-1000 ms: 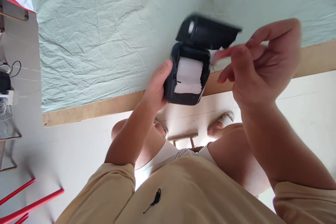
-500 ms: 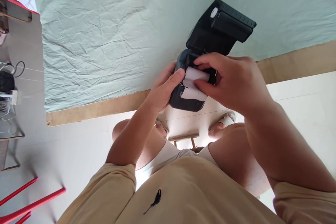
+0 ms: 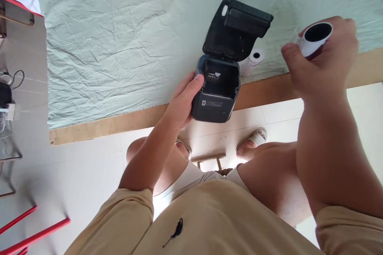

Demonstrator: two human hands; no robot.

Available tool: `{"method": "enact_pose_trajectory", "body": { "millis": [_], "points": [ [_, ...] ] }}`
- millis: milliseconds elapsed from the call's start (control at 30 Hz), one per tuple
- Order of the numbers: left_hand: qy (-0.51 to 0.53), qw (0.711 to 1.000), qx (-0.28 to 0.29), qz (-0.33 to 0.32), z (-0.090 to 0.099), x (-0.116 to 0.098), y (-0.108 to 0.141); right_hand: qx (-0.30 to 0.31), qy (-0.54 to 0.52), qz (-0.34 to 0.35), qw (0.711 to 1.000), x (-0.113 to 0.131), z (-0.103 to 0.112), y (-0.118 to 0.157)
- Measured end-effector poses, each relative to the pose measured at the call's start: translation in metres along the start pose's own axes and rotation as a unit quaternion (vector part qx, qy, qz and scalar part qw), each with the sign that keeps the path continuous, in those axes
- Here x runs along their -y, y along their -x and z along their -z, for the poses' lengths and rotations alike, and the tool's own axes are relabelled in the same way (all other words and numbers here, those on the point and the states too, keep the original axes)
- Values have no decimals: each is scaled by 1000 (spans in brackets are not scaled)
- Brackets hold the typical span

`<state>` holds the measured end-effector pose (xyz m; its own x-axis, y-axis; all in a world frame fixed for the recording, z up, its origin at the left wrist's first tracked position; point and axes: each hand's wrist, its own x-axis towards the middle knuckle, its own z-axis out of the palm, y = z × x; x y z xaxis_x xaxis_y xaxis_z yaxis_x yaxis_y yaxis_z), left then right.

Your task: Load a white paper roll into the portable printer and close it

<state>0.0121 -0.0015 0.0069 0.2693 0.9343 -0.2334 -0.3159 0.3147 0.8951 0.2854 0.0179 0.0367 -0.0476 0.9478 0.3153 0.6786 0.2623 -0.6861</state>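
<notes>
A dark portable printer (image 3: 214,107) is held at its left side by my left hand (image 3: 185,99), thumb on the edge of the body. Its black lid (image 3: 231,32) stands swung up, and the paper compartment (image 3: 223,79) shows nothing inside. To the right, over the cloth, my right hand (image 3: 326,59) is closed round a white paper roll (image 3: 318,42) with a wide dark core. Just right of the printer, a second white roll (image 3: 251,61) with a small core lies on the cloth, partly hidden behind the printer.
A pale green wrinkled cloth (image 3: 119,48) covers the table, whose wooden edge (image 3: 113,123) runs across in front of my knees. At the left are cables (image 3: 6,119) and a metal rack. Red bars (image 3: 38,233) lie at the lower left.
My right hand has left the printer and moved right, now holding a white roll. The paper in the compartment is gone. A small roll has come into view beside the printer.
</notes>
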Motion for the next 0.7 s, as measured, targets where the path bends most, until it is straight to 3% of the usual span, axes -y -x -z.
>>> {"method": "enact_pose_trajectory", "body": {
  "millis": [133,233,300,367,533,700],
  "points": [
    [13,1000,8,-10,2,-1,0,-27,30,15,999,-17,5,6],
    [3,1000,5,-11,2,-2,0,-93,83,42,991,-27,10,11],
    [-6,1000,9,-9,2,-2,0,-157,106,80,979,-24,5,16],
    [-13,1000,9,-7,2,-2,-1,-179,93,117,972,-15,-8,21],
    [6,1000,3,-12,3,0,-1,-93,59,96,989,-9,-47,23],
    [9,1000,5,-14,3,0,0,-38,12,45,998,-15,-49,23]
  ]
}}
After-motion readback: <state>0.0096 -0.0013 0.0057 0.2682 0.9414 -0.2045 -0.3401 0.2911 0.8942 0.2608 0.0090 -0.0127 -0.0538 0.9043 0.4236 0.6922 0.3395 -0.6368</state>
